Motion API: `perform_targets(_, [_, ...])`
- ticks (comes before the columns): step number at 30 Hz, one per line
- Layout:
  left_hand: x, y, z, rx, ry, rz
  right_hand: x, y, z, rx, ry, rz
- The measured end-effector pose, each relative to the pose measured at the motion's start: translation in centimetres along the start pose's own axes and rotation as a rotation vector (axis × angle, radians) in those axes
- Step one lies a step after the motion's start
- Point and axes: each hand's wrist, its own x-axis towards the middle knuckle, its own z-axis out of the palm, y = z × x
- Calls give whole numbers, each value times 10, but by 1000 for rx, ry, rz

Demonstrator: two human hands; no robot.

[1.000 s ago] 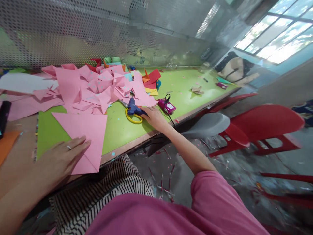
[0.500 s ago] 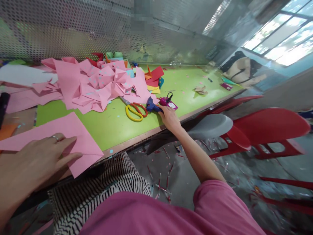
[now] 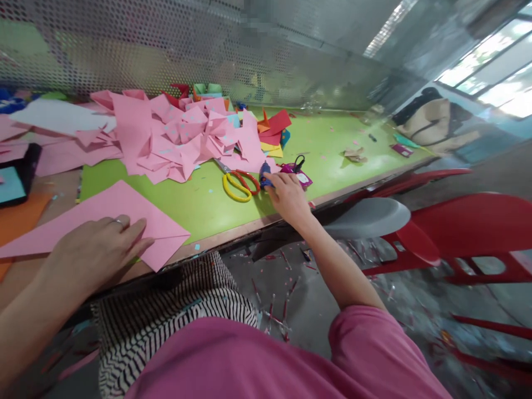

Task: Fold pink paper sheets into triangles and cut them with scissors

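Note:
A folded pink paper lies at the near left edge of the table. My left hand rests on it, fingers apart and palm down. At mid-table my right hand has its fingers closed round the blue glue gun, whose front end points away from me. Just left of the glue gun are scissors with one yellow and one red handle. A magenta object with a black cord is right behind my right hand, partly hidden by it.
Behind is a pile of folded pink papers, with red and yellow papers beside it. A black case stands far left. Red chairs and a grey seat adjoin the table's right side.
The view has shifted left, so the table things appear further right. My right hand has closed further over the glue gun, which has turned more upright in view. My left hand remains on the pink paper.

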Motion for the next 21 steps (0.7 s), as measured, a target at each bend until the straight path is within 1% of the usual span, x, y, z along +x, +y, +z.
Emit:
perform_targets(2, [2,5,-3,249,-61,24,11,-23,4,49,-83,-66])
perform_targets(3, [3,6,-4,334,-73,43,17,-32,7,65,-131,-77])
perform_targets(4, [4,7,-3,357,-64,59,24,-40,9,75,-170,-67])
perform_targets(7, [4,8,-1,314,-21,72,45,-48,13,72,-246,39])
perform_targets(9, [4,7,2,271,2,38,58,-44,12,65,-307,110])
perform_targets(12, [2,6,5,225,52,13,69,-34,1,94,-460,125])
perform_targets(14, [1,5,6,205,105,21,66,-28,-15,183,-579,126])
perform_targets(15, [1,4,7,204,133,28,62,-25,-25,258,-655,132])
perform_targets(16, [1,4,7,208,157,40,56,-22,-35,332,-703,142])
perform_targets(19, [3,3,8,224,201,70,36,-11,-60,469,-782,208])
perform_targets(21, [4,3,7,209,200,73,25,-4,-67,528,-799,251])
